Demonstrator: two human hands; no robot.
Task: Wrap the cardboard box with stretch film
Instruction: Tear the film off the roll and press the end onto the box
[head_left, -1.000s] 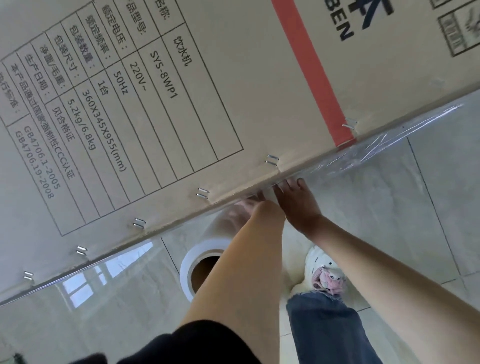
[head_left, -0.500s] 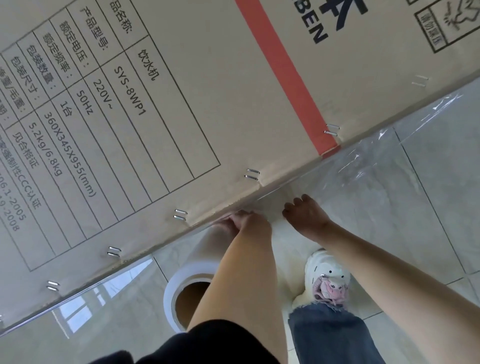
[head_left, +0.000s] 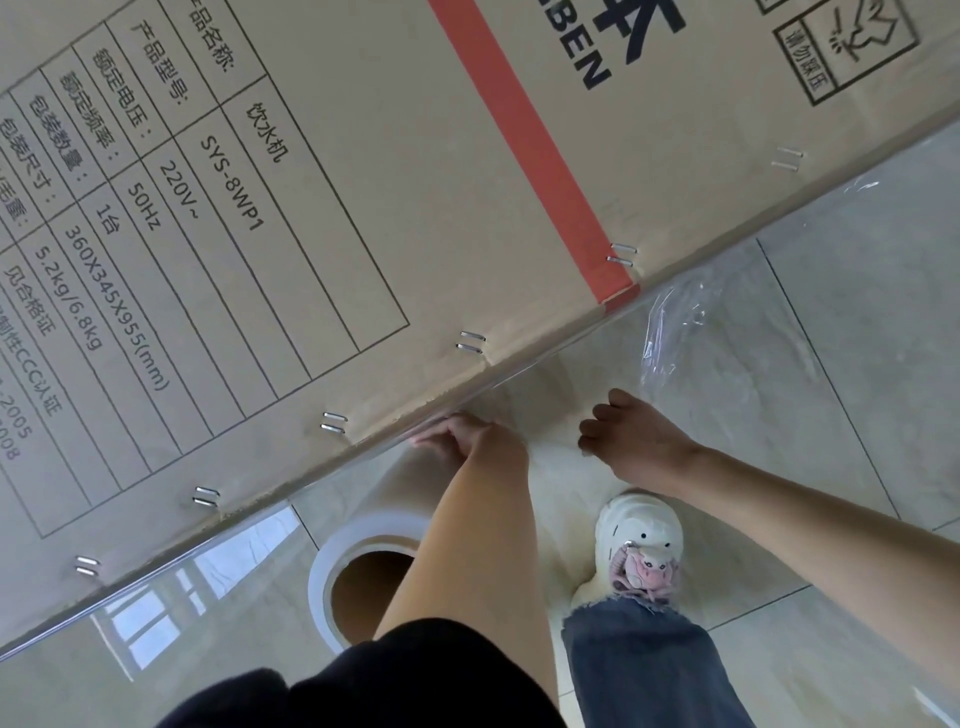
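Risk: the stretch film (head_left: 670, 343) may tear or bunch where its loose, crinkled edge hangs off the box edge, if it is pulled unevenly.
Cause: only one hand grips the roll; the free sheet is slack on the right.
Cardboard box (head_left: 363, 182): fills the far and left of the view, its stapled edge running diagonally above both hands.
Film roll (head_left: 363, 551): upright on the floor (head_left: 857, 364), near side, just below the box edge.
Left hand (head_left: 457, 436): fingers curled over the far end of the roll, touching the box edge.
Right hand (head_left: 631, 439): fingers loosely curled, apparently on the film sheet; a pinch cannot be confirmed.
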